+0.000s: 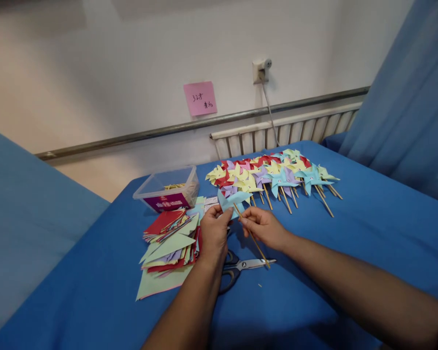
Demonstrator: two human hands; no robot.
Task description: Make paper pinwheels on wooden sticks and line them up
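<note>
My left hand (215,226) is closed on a light blue paper pinwheel (235,200), which it holds up over the blue cloth. A thin wooden stick (257,247) slants down from the back of the pinwheel. Around the upper part of that stick, my right hand (263,225) pinches with thumb and fingers. How the stick and paper join is hidden by the fingers. Below the hands lie dark-handled scissors (246,265), the blades pointing right. Left of my left hand are stacks of coloured paper (171,243) in red, green, yellow and purple.
A clear plastic box (168,187) with sticks inside stands at the back left. Several finished pinwheels (277,177) lie in a pile at the back right, sticks towards me. Behind the blue-covered table (314,272) are a radiator (292,130), a wall pipe and a plugged-in cord.
</note>
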